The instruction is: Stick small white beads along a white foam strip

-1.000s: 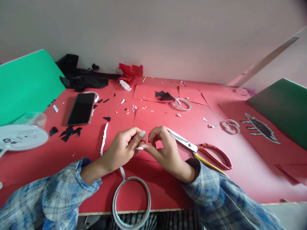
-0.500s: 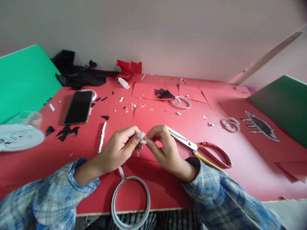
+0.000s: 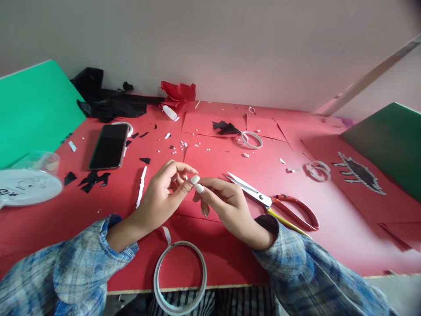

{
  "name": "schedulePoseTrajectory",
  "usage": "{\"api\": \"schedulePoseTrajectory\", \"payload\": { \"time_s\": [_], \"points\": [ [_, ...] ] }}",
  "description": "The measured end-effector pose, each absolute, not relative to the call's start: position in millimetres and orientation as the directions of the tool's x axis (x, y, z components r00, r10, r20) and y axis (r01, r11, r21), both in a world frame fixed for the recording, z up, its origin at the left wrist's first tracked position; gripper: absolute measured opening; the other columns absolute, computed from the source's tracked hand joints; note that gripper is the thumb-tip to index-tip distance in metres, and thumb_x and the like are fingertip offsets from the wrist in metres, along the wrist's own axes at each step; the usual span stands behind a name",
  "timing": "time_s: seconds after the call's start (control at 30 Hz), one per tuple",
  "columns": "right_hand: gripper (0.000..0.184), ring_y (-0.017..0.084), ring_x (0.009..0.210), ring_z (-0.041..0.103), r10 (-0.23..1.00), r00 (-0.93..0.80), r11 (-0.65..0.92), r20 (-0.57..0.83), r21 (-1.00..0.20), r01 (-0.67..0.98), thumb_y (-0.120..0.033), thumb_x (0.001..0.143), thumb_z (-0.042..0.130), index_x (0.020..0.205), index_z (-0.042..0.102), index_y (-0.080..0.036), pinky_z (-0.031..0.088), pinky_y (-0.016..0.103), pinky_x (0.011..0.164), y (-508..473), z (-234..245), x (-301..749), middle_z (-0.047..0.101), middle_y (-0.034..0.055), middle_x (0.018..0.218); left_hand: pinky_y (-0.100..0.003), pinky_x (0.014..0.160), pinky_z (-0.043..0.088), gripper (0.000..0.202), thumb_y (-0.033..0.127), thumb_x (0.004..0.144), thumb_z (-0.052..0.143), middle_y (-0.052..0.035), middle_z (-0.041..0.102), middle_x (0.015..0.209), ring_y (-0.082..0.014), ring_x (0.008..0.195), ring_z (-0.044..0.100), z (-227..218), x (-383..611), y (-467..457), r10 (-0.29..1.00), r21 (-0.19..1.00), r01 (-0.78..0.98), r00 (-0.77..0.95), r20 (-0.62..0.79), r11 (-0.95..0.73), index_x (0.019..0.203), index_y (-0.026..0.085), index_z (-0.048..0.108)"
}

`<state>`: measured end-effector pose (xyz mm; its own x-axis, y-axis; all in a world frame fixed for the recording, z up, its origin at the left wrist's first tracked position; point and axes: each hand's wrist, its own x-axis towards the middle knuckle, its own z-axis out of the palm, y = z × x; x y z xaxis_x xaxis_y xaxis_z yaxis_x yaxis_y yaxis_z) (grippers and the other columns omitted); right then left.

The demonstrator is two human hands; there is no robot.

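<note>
My left hand [image 3: 162, 195] and my right hand [image 3: 230, 206] meet above the red table, thumbs and fingertips pinched close together. Whatever sits between the fingertips is too small or too hidden to name. Below them, a roll of white double-sided tape [image 3: 157, 274] hangs partly over the table's front edge, its loose end [image 3: 167, 235] sticking up by my left wrist. Just right of my right hand lie scissors [image 3: 263, 198] with red and yellow handles, blades parted slightly. A crumpled white strip [image 3: 141, 186] rests left of my left hand.
A phone [image 3: 108, 147], a clear cup [image 3: 42, 163] and a white round lid [image 3: 28, 188] are at left. Small white beads [image 3: 183, 145], black scraps [image 3: 226, 127] and tape rings [image 3: 251, 139] lie farther back. A bead-edged black cutout [image 3: 362, 173] is at right.
My fingers have shifted: the left fingers rise and uncurl somewhat, and the right fingers lie flatter with the thumb nearer the left thumb. Objects on the table stay put.
</note>
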<state>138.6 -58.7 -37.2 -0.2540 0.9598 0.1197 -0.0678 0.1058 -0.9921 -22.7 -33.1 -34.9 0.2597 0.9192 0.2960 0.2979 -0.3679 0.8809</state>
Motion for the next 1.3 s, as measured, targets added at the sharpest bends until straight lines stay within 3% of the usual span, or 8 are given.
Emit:
{"api": "schedulePoseTrajectory", "payload": {
  "time_s": [0.17, 0.33, 0.43, 0.6, 0.77, 0.87, 1.0, 1.3],
  "points": [
    [0.02, 0.004, 0.043, 0.05, 0.961, -0.269, 0.015, 0.059, -0.986, -0.164, -0.03, 0.087, 0.058, 0.075, 0.064, -0.014, 0.042, 0.019, 0.044, -55.1, -38.5, 138.4, 0.059, -0.0015, 0.063, -0.021, 0.059, 0.046, 0.02, 0.039, 0.086, 0.058, -0.0006, 0.059, 0.083, -0.0097, 0.066, 0.054, -36.3, -21.9, -32.6, 0.933, 0.896, 0.3, 0.251, 0.256, -0.327, 0.092, 0.02, 0.059],
    [0.018, 0.004, 0.044, 0.052, 0.959, -0.281, -0.046, 0.033, -0.962, -0.27, -0.03, 0.086, 0.059, 0.077, 0.063, -0.015, 0.042, 0.018, 0.045, -51.8, -42.1, 137.2, 0.06, -0.0019, 0.066, -0.02, 0.05, 0.042, 0.022, 0.039, 0.089, 0.053, 0.0006, 0.057, 0.077, -0.0074, 0.055, 0.048, -32.3, -21.6, -32.2, 0.938, 0.914, 0.279, 0.265, 0.223, -0.296, 0.083, 0.019, 0.06],
    [0.017, 0.004, 0.045, 0.052, 0.958, -0.283, -0.04, 0.042, -0.959, -0.279, -0.03, 0.087, 0.059, 0.079, 0.064, -0.015, 0.041, 0.019, 0.046, -51.0, -43.3, 137.7, 0.06, -0.002, 0.066, -0.02, 0.051, 0.044, 0.021, 0.036, 0.091, 0.051, 0.0003, 0.056, 0.079, -0.0066, 0.056, 0.049, -33.5, -23.2, -30.8, 0.903, 0.875, 0.278, 0.287, 0.319, -0.398, 0.087, 0.02, 0.064],
    [0.017, 0.004, 0.046, 0.05, 0.962, -0.271, -0.045, 0.031, -0.962, -0.27, -0.028, 0.085, 0.061, 0.074, 0.065, -0.015, 0.041, 0.02, 0.048, -50.0, -42.9, 138.3, 0.06, -0.002, 0.065, -0.019, 0.058, 0.049, 0.014, 0.023, 0.082, 0.066, 0.0001, 0.055, 0.085, -0.0064, 0.065, 0.055, -39.9, -26.0, -28.1, 0.769, 0.694, 0.334, 0.328, 0.549, -0.638, 0.095, 0.021, 0.068],
    [0.016, 0.006, 0.049, 0.053, 0.94, -0.342, -0.134, -0.016, -0.937, -0.322, -0.028, 0.084, 0.062, 0.081, 0.07, -0.014, 0.042, 0.02, 0.05, -50.2, -42.5, 140.8, 0.063, 0.0, 0.068, -0.02, 0.058, 0.048, 0.01, 0.014, 0.082, 0.065, 0.0009, 0.058, 0.078, -0.0077, 0.067, 0.056, -36.6, -27.4, -27.2, 0.694, 0.596, 0.359, 0.312, 0.649, -0.718, 0.086, 0.021, 0.07],
    [0.017, 0.007, 0.052, 0.055, 0.914, -0.404, -0.21, -0.047, -0.905, -0.37, -0.027, 0.085, 0.06, 0.088, 0.071, -0.015, 0.044, 0.021, 0.052, -50.8, -42.9, 142.3, 0.065, 0.0015, 0.072, -0.02, 0.054, 0.047, 0.006, 0.016, 0.08, 0.066, 0.0013, 0.058, 0.072, -0.008, 0.062, 0.055, -30.0, -27.4, -26.5, 0.77, 0.675, 0.372, 0.264, 0.581, -0.637, 0.079, 0.021, 0.071],
    [0.016, 0.007, 0.052, 0.055, 0.922, -0.381, -0.222, -0.072, -0.903, -0.367, -0.029, 0.083, 0.062, 0.086, 0.07, -0.015, 0.044, 0.022, 0.053, -50.8, -43.5, 142.0, 0.065, 0.0007, 0.07, -0.021, 0.052, 0.047, 0.007, 0.024, 0.078, 0.068, -0.0002, 0.06, 0.07, -0.0106, 0.063, 0.058, -25.5, -26.8, -25.8, 0.894, 0.845, 0.299, 0.217, 0.392, -0.443, 0.073, 0.019, 0.07],
    [0.014, 0.006, 0.053, 0.05, 0.932, -0.351, -0.218, -0.088, -0.911, -0.351, -0.028, 0.079, 0.067, 0.081, 0.067, -0.015, 0.04, 0.021, 0.053, -50.1, -42.1, 139.6, 0.061, -0.001, 0.066, -0.021, 0.05, 0.044, 0.014, 0.023, 0.082, 0.063, 0.0002, 0.061, 0.07, -0.0088, 0.057, 0.054, -21.6, -26.6, -29.6, 0.919, 0.896, 0.239, 0.23, 0.321, -0.373, 0.069, 0.018, 0.066]
  ]
}}
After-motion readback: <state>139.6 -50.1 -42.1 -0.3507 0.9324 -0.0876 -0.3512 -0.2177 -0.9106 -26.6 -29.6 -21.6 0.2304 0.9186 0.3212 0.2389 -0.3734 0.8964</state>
